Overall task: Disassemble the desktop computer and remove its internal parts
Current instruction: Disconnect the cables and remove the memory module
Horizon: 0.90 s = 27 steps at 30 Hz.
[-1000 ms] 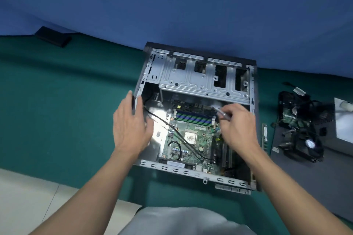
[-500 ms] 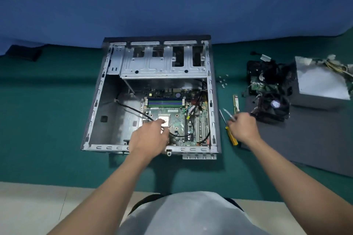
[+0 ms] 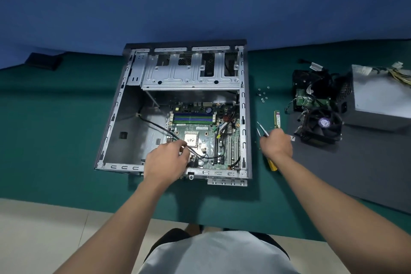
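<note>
Fingers (image 3: 181, 145) of the left hand (image 3: 165, 161) were curled close together around a black cable (image 3: 155, 124) over the near part of the motherboard (image 3: 206, 135), just beside the pale square processor socket (image 3: 191, 139). Their tips were hidden behind the knuckles, so the exact grip could not be made out.

The right hand (image 3: 277, 144) hovered outside the computer case (image 3: 111, 118), right of its right wall. Its fingers (image 3: 265, 142) were closed over a thin metal tool (image 3: 260, 127). Two bright slender tips poked out to the far left of the fist; whether both belonged to one tool could not be told. A yellow screwdriver handle (image 3: 271, 165) showed from under the wrist on the near side, and its shaft was covered by the hand.

The case lay open on the green table cover (image 3: 55, 129). Its drive cage (image 3: 189, 71) sat at the far end, the memory slots (image 3: 192, 117) lay beyond the socket, and the left half was bare metal.

Right of the case lay a few small screws (image 3: 263, 93) and a memory stick (image 3: 277, 118), which was partly hidden by the right hand. Farther right, on a grey mat (image 3: 367, 162), sat a cooler fan (image 3: 322, 124) in a tangle of wires. Beside it stood a power supply (image 3: 382, 98), cut off by the right edge. A dark flat object (image 3: 43, 61) at the far left was too dim to identify.
</note>
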### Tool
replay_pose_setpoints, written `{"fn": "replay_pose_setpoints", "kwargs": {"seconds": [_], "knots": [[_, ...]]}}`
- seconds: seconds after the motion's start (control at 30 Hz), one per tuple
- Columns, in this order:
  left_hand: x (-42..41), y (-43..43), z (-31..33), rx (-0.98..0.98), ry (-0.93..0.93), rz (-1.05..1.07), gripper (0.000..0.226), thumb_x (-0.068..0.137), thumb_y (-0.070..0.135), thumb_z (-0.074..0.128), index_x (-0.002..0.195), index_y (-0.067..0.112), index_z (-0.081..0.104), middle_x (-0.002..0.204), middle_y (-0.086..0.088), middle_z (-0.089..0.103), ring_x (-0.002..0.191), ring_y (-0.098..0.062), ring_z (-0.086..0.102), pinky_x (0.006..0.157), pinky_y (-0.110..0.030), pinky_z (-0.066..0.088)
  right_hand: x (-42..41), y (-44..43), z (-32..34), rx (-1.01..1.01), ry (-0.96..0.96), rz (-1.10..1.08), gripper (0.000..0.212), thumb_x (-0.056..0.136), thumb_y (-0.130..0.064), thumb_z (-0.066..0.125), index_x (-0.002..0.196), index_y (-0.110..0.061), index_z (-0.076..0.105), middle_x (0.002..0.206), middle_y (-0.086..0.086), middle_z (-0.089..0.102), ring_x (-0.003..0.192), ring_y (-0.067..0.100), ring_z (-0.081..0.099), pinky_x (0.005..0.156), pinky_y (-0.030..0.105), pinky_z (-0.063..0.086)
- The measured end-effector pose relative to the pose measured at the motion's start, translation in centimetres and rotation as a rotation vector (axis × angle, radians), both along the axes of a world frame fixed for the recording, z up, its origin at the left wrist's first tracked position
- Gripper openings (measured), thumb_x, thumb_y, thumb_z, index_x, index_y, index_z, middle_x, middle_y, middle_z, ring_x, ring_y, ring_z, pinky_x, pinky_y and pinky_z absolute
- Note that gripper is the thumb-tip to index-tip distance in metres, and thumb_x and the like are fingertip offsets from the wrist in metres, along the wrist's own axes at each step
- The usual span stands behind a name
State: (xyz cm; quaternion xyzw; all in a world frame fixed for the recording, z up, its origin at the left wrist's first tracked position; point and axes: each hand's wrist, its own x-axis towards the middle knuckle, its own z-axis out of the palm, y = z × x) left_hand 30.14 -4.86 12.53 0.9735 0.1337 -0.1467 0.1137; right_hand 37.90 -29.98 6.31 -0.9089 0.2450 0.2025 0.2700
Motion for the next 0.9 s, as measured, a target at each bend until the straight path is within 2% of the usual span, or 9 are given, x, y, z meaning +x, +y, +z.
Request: {"fn": "replay_pose_setpoints", "kwargs": {"seconds": [0.13, 0.2, 0.27, 0.37, 0.43, 0.53, 0.63, 0.73, 0.9], "knots": [[0.2, 0.2, -0.1, -0.042, -0.023, -0.003, 0.035, 0.095, 0.033, 0.044, 0.126, 0.027, 0.06, 0.117, -0.003, 0.067, 0.102, -0.025, 0.059, 0.073, -0.032, 0.038, 1.1, -0.8, 2.2, 0.12, -0.094, -0.006, 0.036, 0.09, -0.045, 0.053, 0.08, -0.011, 0.058, 0.087, 0.011, 0.063, 0.085, 0.033, 0.059, 0.071, 0.037, 0.046], [0.2, 0.7, -0.1, -0.084, -0.052, -0.01, 0.038, 0.096, 0.031, 0.046, 0.132, 0.023, 0.057, 0.128, -0.004, 0.062, 0.114, -0.025, 0.056, 0.084, -0.036, 0.044, 1.5, -0.5, 3.9, 0.2, -0.191, -0.015, 0.039, 0.094, -0.051, 0.044, 0.09, -0.013, 0.052, 0.091, 0.005, 0.059, 0.088, 0.028, 0.052, 0.072, 0.035, 0.037], [0.2, 1.6, 0.0, -0.083, -0.102, -0.046, 0.039, 0.096, 0.028, 0.049, 0.133, 0.018, 0.056, 0.133, -0.004, 0.058, 0.122, -0.024, 0.051, 0.095, -0.038, 0.042, 2.0, 0.2, 5.8, 0.293, -0.264, -0.004, 0.033, 0.098, -0.045, 0.04, 0.101, -0.014, 0.052, 0.093, 0.003, 0.059, 0.087, 0.025, 0.053, 0.071, 0.033, 0.036], [0.4, 3.6, 0.2, 0.026, -0.168, -0.097, 0.044, 0.093, 0.025, 0.055, 0.135, 0.011, 0.054, 0.142, -0.008, 0.05, 0.131, -0.026, 0.042, 0.108, -0.041, 0.035, 2.6, 2.0, 8.5, 0.301, -0.354, 0.154, 0.021, 0.099, -0.034, 0.045, 0.103, -0.017, 0.056, 0.085, -0.005, 0.059, 0.075, 0.011, 0.054, 0.059, 0.026, 0.037], [0.4, 5.2, 0.4, 0.11, -0.182, -0.108, 0.053, 0.093, 0.029, 0.055, 0.142, 0.01, 0.044, 0.154, -0.009, 0.035, 0.142, -0.025, 0.028, 0.116, -0.04, 0.025, 2.8, 3.9, 10.1, 0.299, -0.406, 0.267, 0.011, 0.098, -0.027, 0.05, 0.1, -0.02, 0.057, 0.085, -0.01, 0.059, 0.072, 0.003, 0.052, 0.054, 0.012, 0.034], [0.4, 8.1, 0.5, 0.214, -0.206, -0.111, 0.072, 0.094, 0.038, 0.051, 0.153, 0.01, 0.02, 0.163, -0.008, 0.007, 0.149, -0.022, 0.006, 0.12, -0.037, 0.009, 2.7, 7.3, 11.6, 0.379, -0.402, 0.392, 0.009, 0.094, -0.019, 0.06, 0.093, -0.027, 0.062, 0.084, -0.014, 0.063, 0.07, 0.002, 0.055, 0.05, 0.006, 0.039], [0.7, 10.6, 0.6, 0.273, -0.194, -0.092, 0.083, 0.094, 0.042, 0.048, 0.155, 0.009, 0.002, 0.163, -0.007, -0.007, 0.15, -0.021, -0.001, 0.119, -0.035, 0.009, 2.7, 10.7, 11.8, 0.402, -0.375, 0.47, 0.006, 0.086, -0.021, 0.07, 0.087, -0.026, 0.069, 0.077, -0.017, 0.065, 0.072, 0.0, 0.059, 0.058, 0.011, 0.043], [1.6, 12.6, 0.5, 0.245, -0.184, -0.091, 0.083, 0.093, 0.038, 0.047, 0.155, 0.009, -0.001, 0.163, -0.006, -0.005, 0.15, -0.021, 0.004, 0.118, -0.037, 0.017, 3.1, 13.8, 11.1, 0.375, -0.346, 0.542, 0.003, 0.084, -0.025, 0.073, 0.086, -0.025, 0.072, 0.082, -0.014, 0.067, 0.079, 0.001, 0.06, 0.071, 0.019, 0.047], [2.7, 15.2, 0.2, 0.189, -0.158, -0.105, 0.086, 0.092, 0.035, 0.047, 0.154, 0.011, -0.008, 0.163, -0.001, -0.01, 0.148, -0.019, 0.007, 0.112, -0.039, 0.029, 4.6, 18.2, 9.1, 0.273, -0.263, 0.695, 0.005, 0.087, -0.028, 0.069, 0.081, -0.028, 0.069, 0.085, -0.009, 0.067, 0.095, 0.019, 0.062, 0.084, 0.037, 0.052]]}}
